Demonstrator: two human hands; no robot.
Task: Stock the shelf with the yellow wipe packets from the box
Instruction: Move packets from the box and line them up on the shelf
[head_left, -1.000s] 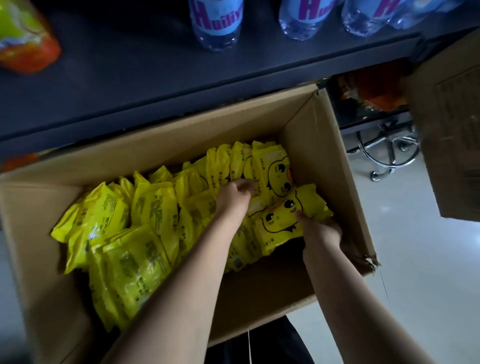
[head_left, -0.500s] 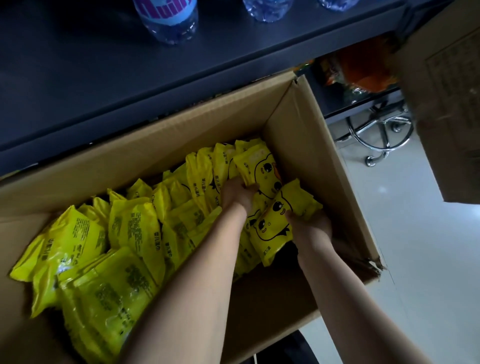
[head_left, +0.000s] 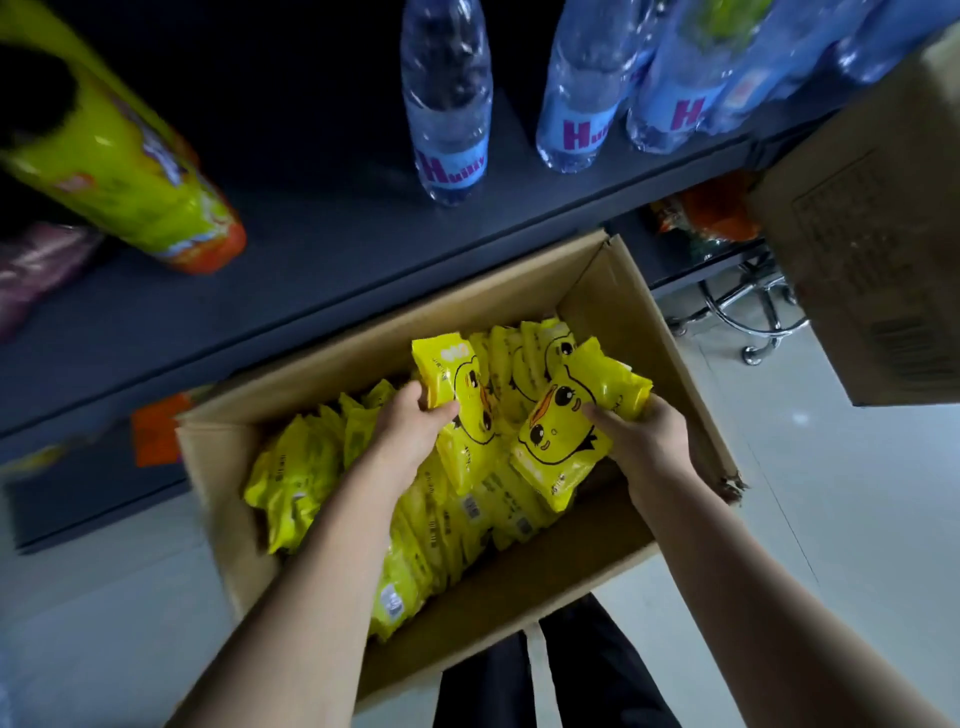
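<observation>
Left hand (head_left: 415, 426) clamped on one yellow wipe packet (head_left: 457, 395), right hand (head_left: 644, 441) clamped on another packet (head_left: 566, 431); both held just above loose packets (head_left: 306, 462) in open cardboard box (head_left: 519, 587), below dark shelf (head_left: 322, 249) carrying water bottles (head_left: 449, 104).

Head view looks steeply down, close over box (head_left: 597, 566)

the shelf (head_left: 311, 270) is dark, the floor (head_left: 857, 519) is bright, and the edges look bent and blurry.
</observation>
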